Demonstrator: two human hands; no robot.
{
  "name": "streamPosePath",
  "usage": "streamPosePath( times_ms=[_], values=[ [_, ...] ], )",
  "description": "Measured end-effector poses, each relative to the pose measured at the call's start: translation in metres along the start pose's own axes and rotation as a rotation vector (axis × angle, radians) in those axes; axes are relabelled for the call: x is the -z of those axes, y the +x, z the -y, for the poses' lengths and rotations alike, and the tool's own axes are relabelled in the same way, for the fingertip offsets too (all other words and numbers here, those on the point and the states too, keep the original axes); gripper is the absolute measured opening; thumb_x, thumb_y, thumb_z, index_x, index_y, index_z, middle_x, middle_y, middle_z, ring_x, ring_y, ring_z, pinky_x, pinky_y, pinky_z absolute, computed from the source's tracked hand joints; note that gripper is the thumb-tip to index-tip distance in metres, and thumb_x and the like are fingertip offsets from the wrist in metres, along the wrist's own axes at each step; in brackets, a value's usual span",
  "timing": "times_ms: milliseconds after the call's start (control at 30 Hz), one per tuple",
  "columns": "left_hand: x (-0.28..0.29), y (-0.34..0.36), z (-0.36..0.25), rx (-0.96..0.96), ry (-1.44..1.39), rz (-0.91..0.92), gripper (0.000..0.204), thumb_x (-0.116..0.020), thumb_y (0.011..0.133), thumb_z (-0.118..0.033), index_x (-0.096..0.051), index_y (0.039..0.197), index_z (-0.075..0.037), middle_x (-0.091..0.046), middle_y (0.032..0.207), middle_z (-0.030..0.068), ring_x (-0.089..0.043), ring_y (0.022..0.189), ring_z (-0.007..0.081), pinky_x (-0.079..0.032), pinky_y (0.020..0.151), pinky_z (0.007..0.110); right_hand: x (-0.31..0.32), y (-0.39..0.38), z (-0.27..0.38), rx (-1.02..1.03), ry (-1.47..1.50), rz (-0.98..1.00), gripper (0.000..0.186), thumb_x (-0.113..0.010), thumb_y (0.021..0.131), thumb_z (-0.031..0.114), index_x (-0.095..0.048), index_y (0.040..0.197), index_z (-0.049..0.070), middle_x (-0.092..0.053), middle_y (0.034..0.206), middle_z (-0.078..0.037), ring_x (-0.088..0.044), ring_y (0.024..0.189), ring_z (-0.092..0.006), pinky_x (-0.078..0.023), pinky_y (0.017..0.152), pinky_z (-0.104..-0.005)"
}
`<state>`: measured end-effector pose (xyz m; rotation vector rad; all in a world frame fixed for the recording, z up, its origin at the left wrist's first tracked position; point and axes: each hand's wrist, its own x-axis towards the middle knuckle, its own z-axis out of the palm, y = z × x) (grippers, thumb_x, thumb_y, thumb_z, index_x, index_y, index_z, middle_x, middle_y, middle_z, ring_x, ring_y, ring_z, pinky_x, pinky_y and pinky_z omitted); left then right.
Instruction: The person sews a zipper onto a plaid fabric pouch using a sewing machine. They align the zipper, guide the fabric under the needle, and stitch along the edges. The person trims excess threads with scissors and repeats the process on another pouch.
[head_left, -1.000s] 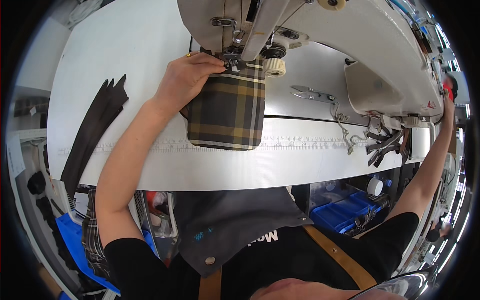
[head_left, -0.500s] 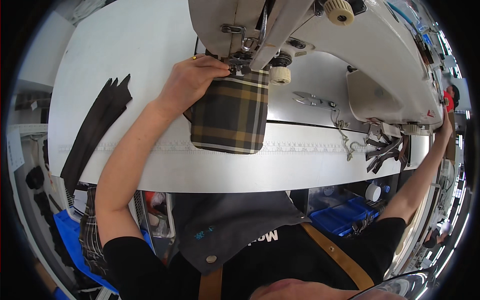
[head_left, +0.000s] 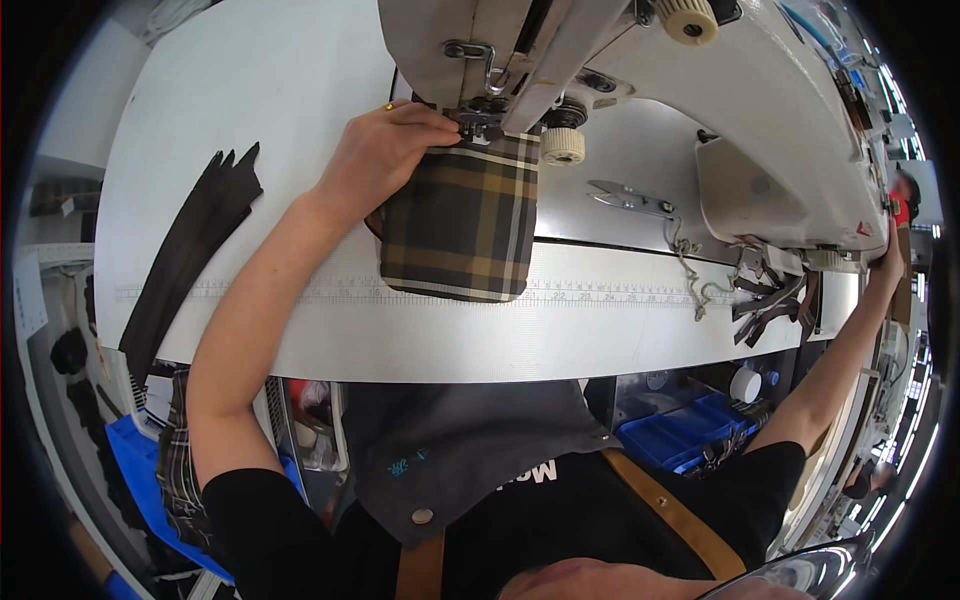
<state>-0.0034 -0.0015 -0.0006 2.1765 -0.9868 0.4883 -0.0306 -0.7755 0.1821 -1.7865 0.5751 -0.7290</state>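
A dark plaid fabric piece (head_left: pixel 458 225) with rounded lower corners lies flat under the head of a sewing machine (head_left: pixel 440 50). Its far edge is under the presser foot (head_left: pixel 482 128). My left hand (head_left: pixel 385 155) lies over the fabric's far left corner, thumb and fingers pinched together on it right beside the foot; the fingertips partly hide what is between them. My right hand (head_left: pixel 888 262) reaches to the far right end of the machine, where its fingers cannot be made out.
Dark fabric strips (head_left: pixel 195 250) lie on the table's left. Right of the plaid piece are thread snips (head_left: pixel 630 198), tangled thread (head_left: pixel 690 262) and dark scraps (head_left: pixel 770 300). A ruler scale (head_left: pixel 600 292) runs along the tabletop. Below its edge are blue bins (head_left: pixel 670 432).
The machine's bright take-up lever no longer shows in its slot, and parts around the foot look shifted. The plaid piece sits slightly farther away. Both hands stay nearly in place.
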Motion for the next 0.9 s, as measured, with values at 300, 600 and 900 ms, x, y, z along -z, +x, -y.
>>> streamPosePath(
  times_ms=[300, 600, 900],
  values=[
    [-0.002, 0.0, 0.002, -0.001, -0.012, 0.006, 0.021, -0.059, 0.071, 0.005, -0.069, 0.086, -0.005, -0.068, 0.093, 0.0033, -0.063, 0.084, 0.0231, -0.053, 0.075, 0.032, -0.127, -0.191, -0.028, 0.335, 0.002, -0.385, 0.051, -0.039, 0.094, 0.041, -0.047, 0.124, 0.0, -0.054, 0.116, -0.016, -0.057, 0.104, -0.0313, -0.057, 0.071, -0.0457],
    [0.006, -0.002, 0.0, 0.039, -0.051, 0.064, 0.022, -0.058, 0.072, 0.005, -0.069, 0.088, -0.005, -0.068, 0.094, 0.0041, -0.063, 0.087, 0.0226, -0.053, 0.078, 0.032, -0.101, -0.19, -0.011, 0.586, -0.126, -0.642, 0.058, -0.035, 0.095, 0.05, -0.055, 0.116, -0.001, -0.06, 0.113, -0.012, -0.055, 0.106, -0.023, -0.04, 0.088, -0.0343],
    [0.06, 0.048, 0.033, 0.75, -0.466, 0.223, 0.026, -0.059, 0.08, -0.009, -0.07, 0.104, -0.007, -0.069, 0.1, 0.012, -0.061, 0.094, 0.0138, -0.041, 0.093, 0.028, -0.257, -0.38, 0.017, 0.864, -0.544, 0.709, 0.039, -0.058, 0.076, -0.007, -0.063, 0.112, 0.008, -0.057, 0.125, -0.009, -0.054, 0.113, -0.0311, -0.045, 0.091, -0.0369]
  ],
)
